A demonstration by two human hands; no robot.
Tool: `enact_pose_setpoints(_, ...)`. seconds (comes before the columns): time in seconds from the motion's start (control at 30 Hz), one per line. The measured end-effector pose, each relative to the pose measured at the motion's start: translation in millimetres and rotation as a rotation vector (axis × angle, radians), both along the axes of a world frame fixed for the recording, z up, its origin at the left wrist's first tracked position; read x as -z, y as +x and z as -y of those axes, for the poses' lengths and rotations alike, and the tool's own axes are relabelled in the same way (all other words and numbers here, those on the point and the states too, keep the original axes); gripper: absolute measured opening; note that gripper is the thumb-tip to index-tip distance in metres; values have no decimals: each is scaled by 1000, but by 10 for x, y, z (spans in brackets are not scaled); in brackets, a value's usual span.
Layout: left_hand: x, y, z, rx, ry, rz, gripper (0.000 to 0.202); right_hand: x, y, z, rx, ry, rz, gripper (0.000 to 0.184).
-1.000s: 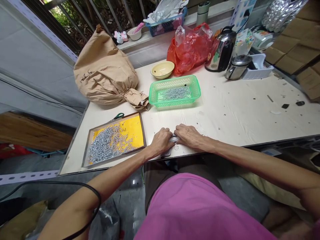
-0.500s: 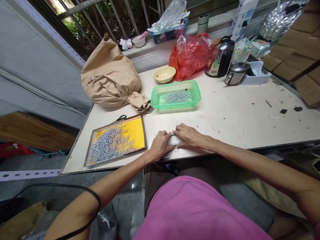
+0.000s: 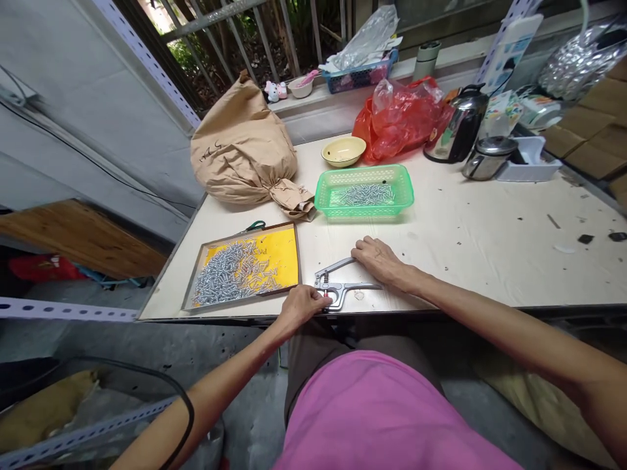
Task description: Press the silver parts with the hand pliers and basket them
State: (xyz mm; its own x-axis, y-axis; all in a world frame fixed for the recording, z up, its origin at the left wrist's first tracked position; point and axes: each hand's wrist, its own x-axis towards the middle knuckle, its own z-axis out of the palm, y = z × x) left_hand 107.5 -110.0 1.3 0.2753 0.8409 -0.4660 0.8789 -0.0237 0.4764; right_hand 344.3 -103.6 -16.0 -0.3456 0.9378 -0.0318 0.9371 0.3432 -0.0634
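Observation:
A grey metal plier-like hand tool (image 3: 343,286) lies at the table's front edge, its two handles spread apart and a dark spring between them near the head. My right hand (image 3: 379,261) has its fingers curled over the ends of the handles. At the tool's head, my left hand (image 3: 304,303) is closed in a pinch beside a small red part; whatever sits between the fingertips is too small to make out. Left of that hand stands a shallow tray (image 3: 298,261) with a yellow bottom, holding many small silver metal pins (image 3: 225,274).
Behind the tool is a green plastic basket (image 3: 365,212) with more silver pins. A tied brown paper sack (image 3: 245,150), a cream bowl (image 3: 343,151), a red plastic bag (image 3: 396,124) and a kettle (image 3: 458,124) stand further back. Green-handled scissors (image 3: 255,226) lie behind the tray.
Both hands were together around the tool, mostly covering it. Now they are further apart, the tool's handles show spread, and my left hand pinches at its head. The view has shifted left.

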Motion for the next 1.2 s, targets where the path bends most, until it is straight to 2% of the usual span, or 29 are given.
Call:
enact_pose_setpoints(0.1, 48, 71, -71, -87, -216, 114, 39, -15, 0, -68, -16, 15, 52, 24)
enact_pose_setpoints(0.17, 45, 97, -88, -126, -284, 140, 36, -45, 18, -82, -14, 17, 63, 23)
enact_pose_setpoints(0.23, 26, 98, -73, -92, -175, 71, 29, -76, 30, -74, -10, 22, 63, 24)
enact_pose_setpoints(0.33, -12, 64, -33, 60, 163, -109, 19, -95, 24, -55, -12, 20, 64, 25)
enact_pose_setpoints(0.37, -32, 51, -32, 107, 233, -164, 17, -90, 17, -54, -12, 19, 68, 25)
enact_pose_setpoints(0.43, -102, 43, -69, 157, 275, -234, 18, -63, 4, -59, -10, 23, 76, 26)
enact_pose_setpoints(0.5, -248, 78, -166, 152, 276, -186, 21, -21, -3, -69, -9, 40, 72, 26)
enact_pose_setpoints(0.57, -487, 164, -312, 107, 328, -5, 26, 18, -7, -69, -8, 57, 53, 25)
enact_pose_setpoints(0.7, -1054, 359, -674, 20, 618, 395, 36, 39, -25, -35, 15, 68, 26, 22)
enact_pose_setpoints(0.77, -1205, 358, -859, 28, 738, 425, 35, 19, -45, -15, 29, 59, 42, 22)
enact_pose_setpoints(0.8, -1221, 314, -946, 33, 781, 390, 33, 7, -56, -7, 35, 49, 55, 22)
enact_pose_setpoints(0.87, -1141, 139, -1095, 17, 811, 241, 28, -12, -78, 3, 52, 26, 81, 22)
enact_pose_setpoints(0.97, -848, -254, -1223, -47, 669, -49, 22, -13, -100, 8, 75, 7, 98, 21)
enact_pose_setpoints(1.07, -531, -614, -1219, -44, 482, -268, 18, -1, -104, 17, 78, 4, 91, 19)
enact_pose_setpoints(1.2, -254, -840, -1125, -25, 421, -383, 21, 2, -104, 36, 78, 13, 75, 18)
